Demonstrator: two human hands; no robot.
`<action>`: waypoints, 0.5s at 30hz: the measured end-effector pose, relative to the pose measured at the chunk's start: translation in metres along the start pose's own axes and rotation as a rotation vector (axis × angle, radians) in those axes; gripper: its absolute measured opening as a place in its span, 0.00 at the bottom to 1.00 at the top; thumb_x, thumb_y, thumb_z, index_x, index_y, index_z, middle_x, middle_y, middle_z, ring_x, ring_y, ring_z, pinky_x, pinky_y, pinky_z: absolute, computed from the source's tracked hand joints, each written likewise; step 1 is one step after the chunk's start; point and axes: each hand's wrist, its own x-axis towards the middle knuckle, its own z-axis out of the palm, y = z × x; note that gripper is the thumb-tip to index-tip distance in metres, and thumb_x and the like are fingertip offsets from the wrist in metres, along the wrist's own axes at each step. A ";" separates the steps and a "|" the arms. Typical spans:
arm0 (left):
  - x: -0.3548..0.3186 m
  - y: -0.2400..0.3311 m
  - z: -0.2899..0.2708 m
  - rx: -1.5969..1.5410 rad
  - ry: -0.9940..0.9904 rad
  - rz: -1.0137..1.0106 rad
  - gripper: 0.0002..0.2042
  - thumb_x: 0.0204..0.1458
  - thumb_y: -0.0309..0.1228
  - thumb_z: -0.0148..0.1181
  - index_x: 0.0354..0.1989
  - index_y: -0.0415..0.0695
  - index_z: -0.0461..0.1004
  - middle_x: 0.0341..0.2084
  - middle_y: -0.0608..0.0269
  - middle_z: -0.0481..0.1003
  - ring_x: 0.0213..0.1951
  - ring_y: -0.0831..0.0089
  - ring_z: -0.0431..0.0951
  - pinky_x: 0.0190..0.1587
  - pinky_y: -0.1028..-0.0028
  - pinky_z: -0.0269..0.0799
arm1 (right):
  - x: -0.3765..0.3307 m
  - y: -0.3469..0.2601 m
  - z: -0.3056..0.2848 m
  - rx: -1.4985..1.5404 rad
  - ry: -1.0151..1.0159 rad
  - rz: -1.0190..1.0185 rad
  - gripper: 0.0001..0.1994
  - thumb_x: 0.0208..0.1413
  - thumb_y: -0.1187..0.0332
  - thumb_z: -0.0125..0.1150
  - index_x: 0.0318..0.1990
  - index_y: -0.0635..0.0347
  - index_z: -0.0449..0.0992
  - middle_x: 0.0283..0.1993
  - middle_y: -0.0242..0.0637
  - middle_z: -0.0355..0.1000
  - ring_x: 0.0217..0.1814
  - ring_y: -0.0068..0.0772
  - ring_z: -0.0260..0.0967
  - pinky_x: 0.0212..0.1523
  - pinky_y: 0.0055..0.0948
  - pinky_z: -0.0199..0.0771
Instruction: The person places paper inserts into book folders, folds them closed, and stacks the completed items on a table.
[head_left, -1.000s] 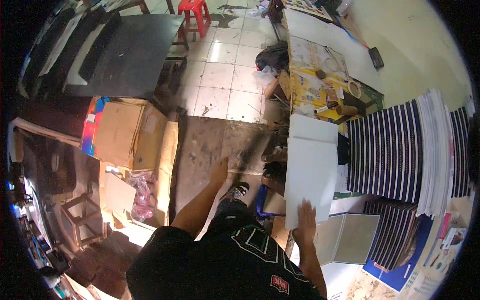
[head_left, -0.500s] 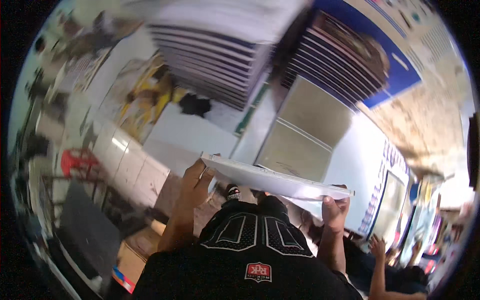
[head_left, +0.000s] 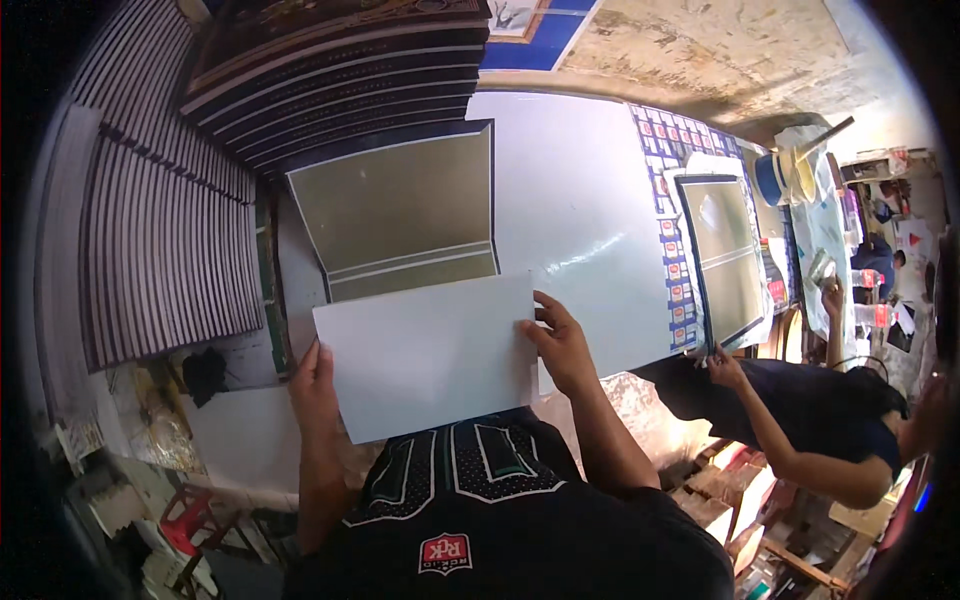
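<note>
A white book block (head_left: pixel 432 358), flat and rectangular with a blank face, is held level in front of me. My left hand (head_left: pixel 316 388) grips its left edge with the thumb on top. At the right edge my right hand (head_left: pixel 562 350) pinches it, thumb over the face and fingers behind. Just beyond lies an open book cover (head_left: pixel 405 205), its grey-brown inner boards up and its rim dark. The block hides the near part of that cover.
Dark-edged books stand in a tall stack (head_left: pixel 350 95) behind the cover; more stacked books (head_left: pixel 175 250) are at left. The white tabletop (head_left: pixel 575 190) extends right. There a co-worker (head_left: pixel 790 420) holds a brush by another open cover (head_left: pixel 725 250), near a blue tub (head_left: pixel 780 180).
My view has turned right, bringing the co-worker's side of the table into sight. The book block has tilted from nearly edge-on to showing its broad white face; both hands still hold it.
</note>
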 end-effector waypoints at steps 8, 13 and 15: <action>0.026 -0.017 0.008 0.187 0.084 -0.193 0.19 0.62 0.40 0.52 0.51 0.36 0.74 0.43 0.52 0.79 0.45 0.66 0.78 0.50 0.72 0.69 | 0.043 0.022 0.008 -0.180 -0.023 0.092 0.23 0.58 0.71 0.59 0.61 0.63 0.66 0.43 0.40 0.73 0.40 0.24 0.70 0.34 0.23 0.71; 0.028 0.000 0.008 0.481 0.085 -0.260 0.18 0.60 0.39 0.56 0.49 0.36 0.76 0.41 0.55 0.80 0.42 0.71 0.78 0.46 0.73 0.71 | 0.050 0.025 0.015 -0.241 -0.003 0.136 0.14 0.57 0.72 0.60 0.49 0.69 0.73 0.41 0.39 0.76 0.40 0.26 0.72 0.38 0.25 0.72; 0.032 0.005 0.009 0.380 0.123 -0.299 0.17 0.59 0.37 0.58 0.49 0.37 0.76 0.40 0.56 0.80 0.40 0.73 0.78 0.44 0.73 0.72 | 0.049 0.030 0.022 -0.120 0.029 0.152 0.16 0.57 0.71 0.60 0.51 0.69 0.73 0.41 0.39 0.76 0.40 0.26 0.71 0.38 0.24 0.72</action>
